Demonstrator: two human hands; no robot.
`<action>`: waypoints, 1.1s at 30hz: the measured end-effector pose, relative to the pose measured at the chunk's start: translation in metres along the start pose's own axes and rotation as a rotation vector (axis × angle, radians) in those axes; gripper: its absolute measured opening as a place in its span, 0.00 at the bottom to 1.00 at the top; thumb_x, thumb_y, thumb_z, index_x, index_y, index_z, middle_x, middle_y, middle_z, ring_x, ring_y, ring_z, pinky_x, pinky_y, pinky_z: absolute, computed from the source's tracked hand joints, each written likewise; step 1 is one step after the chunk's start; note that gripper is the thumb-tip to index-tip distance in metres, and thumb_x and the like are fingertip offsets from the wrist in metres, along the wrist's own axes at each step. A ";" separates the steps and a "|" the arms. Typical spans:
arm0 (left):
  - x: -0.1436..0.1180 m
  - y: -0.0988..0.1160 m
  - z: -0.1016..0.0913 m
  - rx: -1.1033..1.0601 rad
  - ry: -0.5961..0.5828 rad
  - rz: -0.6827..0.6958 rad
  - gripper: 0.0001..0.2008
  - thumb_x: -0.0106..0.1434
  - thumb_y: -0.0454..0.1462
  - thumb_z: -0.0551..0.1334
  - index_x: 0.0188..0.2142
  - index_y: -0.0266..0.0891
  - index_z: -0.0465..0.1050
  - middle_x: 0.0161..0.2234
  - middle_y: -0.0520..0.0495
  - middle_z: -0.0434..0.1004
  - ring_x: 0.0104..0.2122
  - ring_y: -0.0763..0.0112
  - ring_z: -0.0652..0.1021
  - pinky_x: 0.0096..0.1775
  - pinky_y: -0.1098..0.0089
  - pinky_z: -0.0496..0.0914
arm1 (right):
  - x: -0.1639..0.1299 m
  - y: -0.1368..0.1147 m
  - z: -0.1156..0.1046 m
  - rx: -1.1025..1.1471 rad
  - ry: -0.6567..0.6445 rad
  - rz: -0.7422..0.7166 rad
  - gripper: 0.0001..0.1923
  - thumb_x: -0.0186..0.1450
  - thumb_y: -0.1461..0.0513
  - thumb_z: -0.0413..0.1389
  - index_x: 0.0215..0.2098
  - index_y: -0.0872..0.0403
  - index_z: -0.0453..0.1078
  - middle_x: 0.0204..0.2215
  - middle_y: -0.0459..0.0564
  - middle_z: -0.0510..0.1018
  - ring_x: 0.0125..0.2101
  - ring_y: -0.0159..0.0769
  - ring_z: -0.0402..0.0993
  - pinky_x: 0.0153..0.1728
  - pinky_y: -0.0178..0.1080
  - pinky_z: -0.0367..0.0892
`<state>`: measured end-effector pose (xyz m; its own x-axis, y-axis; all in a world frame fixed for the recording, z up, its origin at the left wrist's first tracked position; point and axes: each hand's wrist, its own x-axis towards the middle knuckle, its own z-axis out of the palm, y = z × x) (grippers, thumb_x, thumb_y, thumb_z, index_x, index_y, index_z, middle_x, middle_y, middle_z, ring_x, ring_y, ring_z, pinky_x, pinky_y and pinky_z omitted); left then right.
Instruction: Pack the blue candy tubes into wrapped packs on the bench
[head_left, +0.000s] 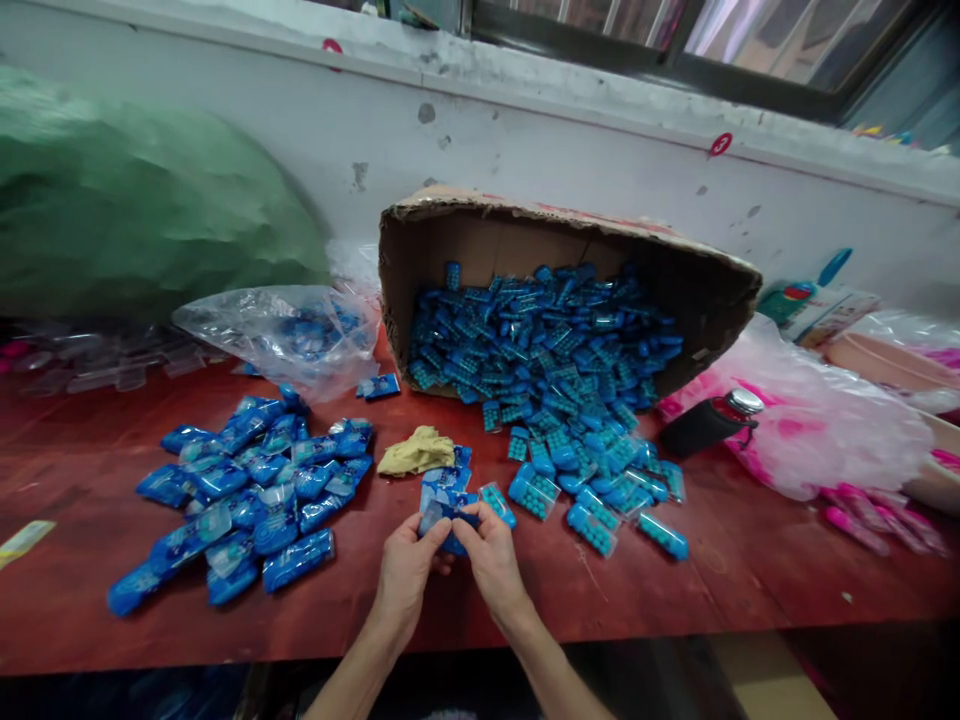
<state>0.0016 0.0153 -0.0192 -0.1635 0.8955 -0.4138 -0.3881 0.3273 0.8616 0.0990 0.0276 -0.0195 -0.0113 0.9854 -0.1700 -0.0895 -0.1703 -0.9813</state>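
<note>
- Blue fills this red bench [675, 590]: at my left lies a heap of packed sachets [247, 500], the part I judge done.
- My left hand [405, 570] and right hand [491, 560] meet at the bench's near edge, fingers pinching one blue sachet [450, 515] between them.
- A yellow cloth [416, 450] lies just beyond.
- To the right, loose bead cases [555, 380] spill from a tipped cardboard box [525, 225]; plenty seems left.

A tipped cardboard box [562, 240] lies at the far middle of the table [750, 570], small cases [555, 370] spilling nearward; packed packets [247, 490] lie left (near the plastic bag [277, 325]), a bottle [712, 420] right.
</note>
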 end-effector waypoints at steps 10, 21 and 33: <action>-0.006 0.005 0.005 -0.162 0.015 -0.087 0.15 0.41 0.41 0.68 0.24 0.32 0.70 0.16 0.53 0.70 0.15 0.78 0.68 0.15 0.77 0.63 | -0.003 -0.002 0.003 -0.002 0.054 0.041 0.14 0.54 0.57 0.55 0.17 0.55 0.57 0.14 0.37 0.58 0.17 0.24 0.53 0.17 0.29 0.53; -0.008 0.001 0.002 0.030 0.090 0.057 0.16 0.42 0.44 0.67 0.26 0.32 0.71 0.18 0.53 0.71 0.17 0.77 0.69 0.17 0.76 0.65 | -0.007 -0.008 0.002 0.053 -0.019 0.066 0.10 0.52 0.58 0.56 0.22 0.55 0.62 0.16 0.39 0.64 0.17 0.25 0.58 0.20 0.29 0.59; -0.017 0.015 0.001 -0.239 -0.171 -0.256 0.15 0.44 0.41 0.68 0.25 0.32 0.70 0.17 0.50 0.71 0.17 0.75 0.72 0.17 0.78 0.66 | -0.004 -0.012 -0.009 -0.178 -0.089 -0.055 0.21 0.61 0.50 0.47 0.17 0.54 0.55 0.14 0.39 0.58 0.17 0.27 0.55 0.18 0.31 0.54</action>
<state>-0.0005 0.0053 0.0008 0.1123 0.8378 -0.5343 -0.6006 0.4856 0.6352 0.1091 0.0260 -0.0084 -0.0996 0.9884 -0.1150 0.0846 -0.1068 -0.9907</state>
